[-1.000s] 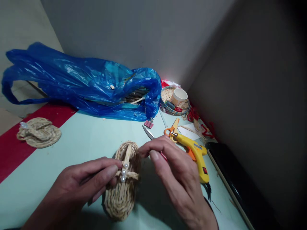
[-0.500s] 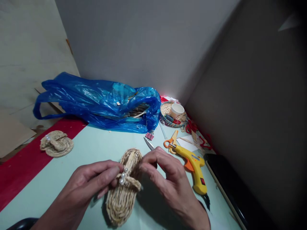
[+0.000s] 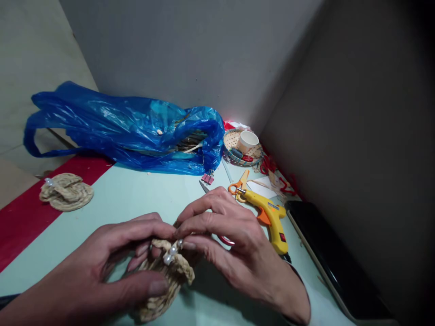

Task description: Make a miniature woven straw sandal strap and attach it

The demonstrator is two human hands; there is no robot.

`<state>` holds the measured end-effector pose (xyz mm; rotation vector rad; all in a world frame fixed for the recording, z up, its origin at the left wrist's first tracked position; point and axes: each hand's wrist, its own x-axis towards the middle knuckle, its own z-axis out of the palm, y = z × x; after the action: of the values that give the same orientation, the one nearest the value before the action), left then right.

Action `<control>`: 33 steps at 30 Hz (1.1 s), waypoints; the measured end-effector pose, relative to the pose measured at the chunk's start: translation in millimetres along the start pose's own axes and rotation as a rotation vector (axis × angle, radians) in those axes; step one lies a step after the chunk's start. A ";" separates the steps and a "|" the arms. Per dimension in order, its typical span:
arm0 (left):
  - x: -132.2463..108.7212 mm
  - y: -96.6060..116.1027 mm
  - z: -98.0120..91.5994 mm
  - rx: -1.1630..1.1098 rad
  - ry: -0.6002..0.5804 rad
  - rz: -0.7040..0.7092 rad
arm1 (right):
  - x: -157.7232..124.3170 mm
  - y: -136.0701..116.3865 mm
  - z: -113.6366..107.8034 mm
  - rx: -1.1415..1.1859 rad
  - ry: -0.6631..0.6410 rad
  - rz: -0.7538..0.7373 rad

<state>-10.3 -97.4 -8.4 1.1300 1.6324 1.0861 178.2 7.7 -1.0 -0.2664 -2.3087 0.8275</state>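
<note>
A small woven straw slipper (image 3: 159,302) lies tilted between both hands, with a braided strap (image 3: 185,268) across it. White pearl beads (image 3: 171,254) run in a short row over the strap. My left hand (image 3: 125,258) grips the slipper from the left, thumb on the sole and fingertips by the strap. From the right, my right hand (image 3: 224,240) pinches at the upper end of the bead row; its fingertips cover the slipper's toe part. Under that hand, scissors with a red handle (image 3: 226,241) are partly hidden.
A yellow glue gun (image 3: 272,217) and orange scissors (image 3: 240,184) lie right of my hands, beside a dark phone-like slab (image 3: 333,262). Behind are a blue plastic bag (image 3: 118,127), a pink binder clip (image 3: 208,177) and a basket (image 3: 228,159) with a white cup (image 3: 248,141). Another straw slipper (image 3: 73,194) sits left.
My right hand has moved left onto the beads and toe part. My left hand has spread around the slipper, which is lower and more tilted. The view has shifted slightly.
</note>
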 end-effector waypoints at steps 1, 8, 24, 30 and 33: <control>-0.4 0.0 -0.2 -0.030 -0.007 -0.025 | 0.0 0.2 0.8 0.014 0.005 0.002; 2.4 -1.6 0.7 0.003 0.049 0.004 | 1.7 -0.7 4.9 0.027 0.012 -0.021; 0.3 -8.5 5.3 0.120 0.109 0.036 | -3.5 -2.2 9.0 -0.216 -0.020 -0.081; 0.0 -5.5 4.2 0.077 0.111 -0.021 | -3.1 3.5 5.4 -0.148 -0.072 -0.156; -0.4 -5.4 3.3 0.072 0.117 -0.010 | -3.1 6.0 5.9 -0.107 -0.025 -0.135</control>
<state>-8.3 -98.3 -14.4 1.1211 1.7790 1.1127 176.5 8.2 -9.8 -0.1460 -2.3688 0.6448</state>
